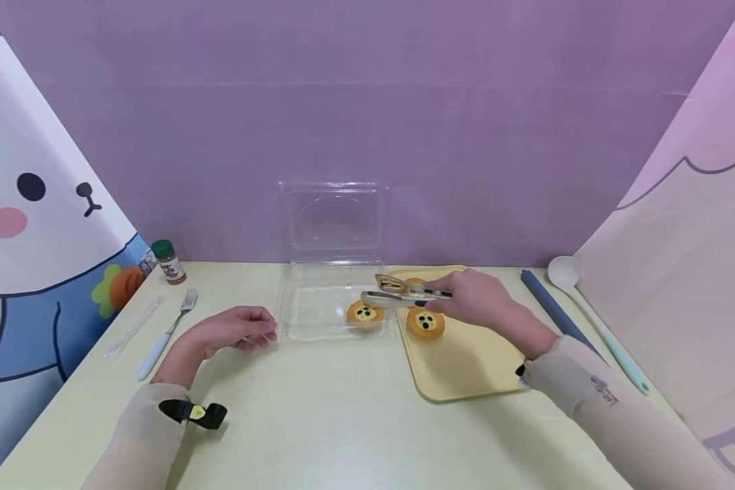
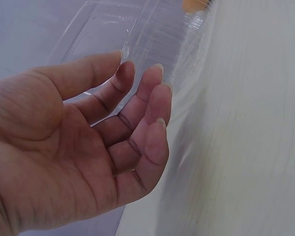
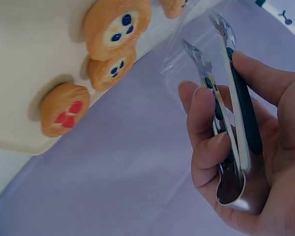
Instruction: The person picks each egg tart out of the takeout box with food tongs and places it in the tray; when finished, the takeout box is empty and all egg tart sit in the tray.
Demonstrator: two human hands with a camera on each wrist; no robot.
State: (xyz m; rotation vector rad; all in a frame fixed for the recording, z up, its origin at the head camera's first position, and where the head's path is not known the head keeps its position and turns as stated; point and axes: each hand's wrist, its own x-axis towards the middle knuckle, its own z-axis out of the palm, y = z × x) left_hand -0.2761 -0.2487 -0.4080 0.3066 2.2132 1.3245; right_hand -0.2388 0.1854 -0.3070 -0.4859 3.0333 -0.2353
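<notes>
My right hand (image 1: 474, 297) grips metal tongs (image 3: 241, 113) with dark green grips; their tips stand apart with nothing between them. The tongs hang over the right side of a clear plastic container (image 1: 312, 299) with its lid raised. A round pastry (image 1: 365, 316) with dark dots lies in that container. On the yellow tray (image 1: 465, 374), another dotted pastry (image 1: 425, 324) lies below the tongs. In the right wrist view, a red-topped pastry (image 3: 65, 110) is also on the tray. My left hand (image 1: 235, 329) hovers beside the container's left edge, fingers loosely bent, holding nothing.
At the left are a green-capped seasoning jar (image 1: 169, 262), a fork (image 1: 168, 335) with a pale blue handle and a clear plastic utensil (image 1: 133, 330). A dark blue rod (image 1: 557, 309) and a white spoon (image 1: 599, 320) with a mint handle lie right of the tray.
</notes>
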